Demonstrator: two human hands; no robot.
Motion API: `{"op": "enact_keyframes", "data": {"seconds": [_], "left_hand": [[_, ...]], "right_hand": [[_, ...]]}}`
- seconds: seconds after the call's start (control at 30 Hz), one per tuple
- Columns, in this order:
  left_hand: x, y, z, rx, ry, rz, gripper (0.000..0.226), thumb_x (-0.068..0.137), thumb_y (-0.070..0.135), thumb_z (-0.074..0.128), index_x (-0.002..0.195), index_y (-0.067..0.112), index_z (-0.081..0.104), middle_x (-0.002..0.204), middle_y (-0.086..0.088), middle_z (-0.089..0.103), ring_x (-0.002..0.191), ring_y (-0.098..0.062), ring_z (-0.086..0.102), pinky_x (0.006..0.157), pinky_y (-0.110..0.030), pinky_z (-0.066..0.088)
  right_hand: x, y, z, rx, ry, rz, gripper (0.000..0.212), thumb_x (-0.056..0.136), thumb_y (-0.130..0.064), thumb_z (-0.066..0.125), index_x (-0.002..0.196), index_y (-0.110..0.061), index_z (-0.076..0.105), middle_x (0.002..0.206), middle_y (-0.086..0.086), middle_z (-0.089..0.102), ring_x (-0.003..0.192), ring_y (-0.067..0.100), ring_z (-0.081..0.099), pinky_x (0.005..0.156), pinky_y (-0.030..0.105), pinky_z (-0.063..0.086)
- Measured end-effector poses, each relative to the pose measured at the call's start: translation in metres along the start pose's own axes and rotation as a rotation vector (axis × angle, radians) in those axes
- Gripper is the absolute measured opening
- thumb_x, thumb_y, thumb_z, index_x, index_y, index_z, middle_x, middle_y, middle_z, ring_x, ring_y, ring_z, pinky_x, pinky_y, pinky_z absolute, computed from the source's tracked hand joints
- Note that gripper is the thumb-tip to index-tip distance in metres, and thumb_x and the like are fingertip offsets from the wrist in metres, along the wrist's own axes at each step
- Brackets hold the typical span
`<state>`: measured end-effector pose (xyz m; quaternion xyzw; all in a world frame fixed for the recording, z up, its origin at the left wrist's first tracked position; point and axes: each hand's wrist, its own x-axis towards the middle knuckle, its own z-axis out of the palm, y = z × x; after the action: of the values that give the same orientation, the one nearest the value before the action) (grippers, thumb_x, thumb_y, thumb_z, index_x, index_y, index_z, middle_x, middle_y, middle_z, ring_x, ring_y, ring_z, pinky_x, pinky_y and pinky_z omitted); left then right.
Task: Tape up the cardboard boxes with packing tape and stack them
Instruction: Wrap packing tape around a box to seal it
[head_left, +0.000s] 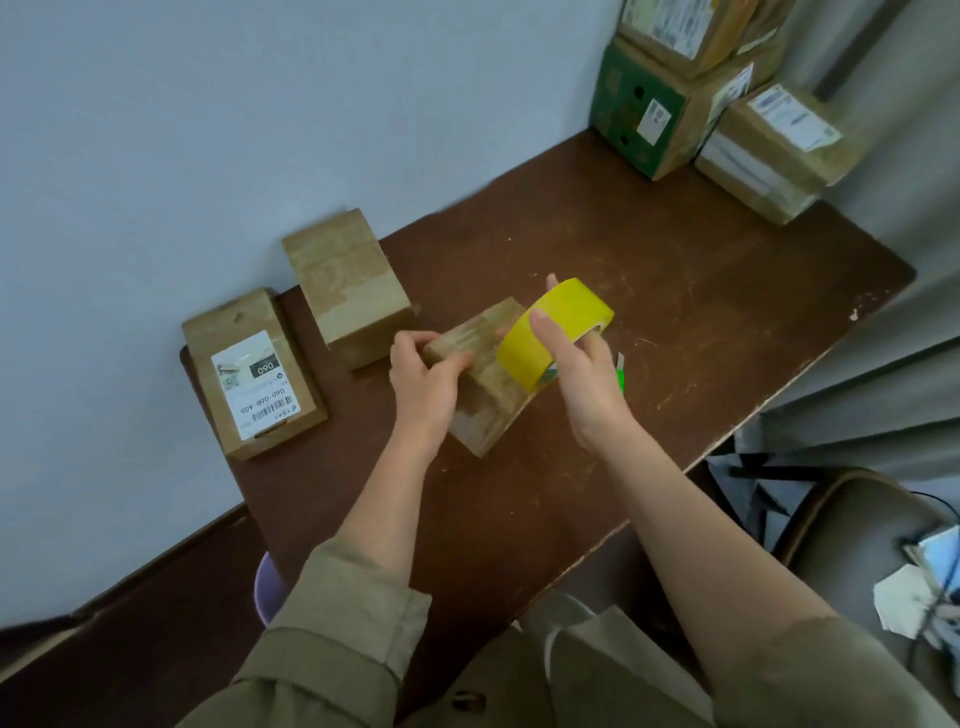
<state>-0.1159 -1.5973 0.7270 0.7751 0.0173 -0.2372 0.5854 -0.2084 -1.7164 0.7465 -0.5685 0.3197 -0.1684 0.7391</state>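
A: Where is the small cardboard box (485, 374) right now?

B: Near the middle of the brown table (701, 291), tilted up on one edge, between the two hands. The left hand (423, 371) grips its near-left end, thumb on top and fingers curled round the side.

A: And the tape?

B: The yellow tape roll (553, 330) sits against the box's right end, touching its top edge. The right hand (582, 374) holds the roll, fingers wrapped over its outer face, thumb side toward the core. A strip runs from the roll down the box's right side, though it is hard to make out clearly.

A: Anything just behind that hand?

B: A small green object (620, 375) lies on the table, mostly hidden; I cannot tell what it is.

A: Other boxes?

B: A plain brown box (348, 291) stands just beyond, against the wall. A labelled box (254, 376) lies further left at the table's corner. At the far right corner, a stack of boxes (722, 88), one of them green.
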Motion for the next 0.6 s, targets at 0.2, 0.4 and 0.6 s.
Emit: {"op": "enact_keyframes", "data": {"seconds": [0.2,0.4,0.6], "left_hand": [[-0.002,-0.038,-0.008,0.003,-0.078,-0.337,0.051,0.077,0.052,0.071,0.118,0.029,0.054,0.118,-0.003,0.060,0.101,-0.021,0.062,0.077,-0.038,0.053],[-0.007,-0.056,-0.009,-0.025,-0.181,-0.263,0.023,0.088,0.038,0.072,0.110,0.033,0.067,0.095,0.006,0.072,0.086,-0.012,0.070,0.070,-0.032,0.057],[-0.008,-0.069,-0.015,-0.028,-0.244,-0.257,0.043,0.084,0.032,0.077,0.124,0.026,0.064,0.103,0.008,0.072,0.093,-0.011,0.071,0.088,-0.036,0.058]], "right_hand": [[-0.027,0.036,0.017,-0.264,-0.075,0.035,0.029,0.088,-0.031,0.074,0.100,-0.005,0.069,0.095,0.010,0.074,0.092,0.020,0.071,0.087,0.047,0.057],[-0.033,0.034,0.009,-0.284,-0.066,-0.001,0.012,0.088,-0.023,0.077,0.087,-0.014,0.068,0.091,0.008,0.075,0.087,0.019,0.072,0.077,0.034,0.058],[-0.004,0.017,-0.019,-0.169,0.160,0.007,0.008,0.085,-0.023,0.080,0.082,-0.022,0.073,0.098,0.020,0.074,0.089,0.027,0.071,0.092,0.051,0.056]]}}
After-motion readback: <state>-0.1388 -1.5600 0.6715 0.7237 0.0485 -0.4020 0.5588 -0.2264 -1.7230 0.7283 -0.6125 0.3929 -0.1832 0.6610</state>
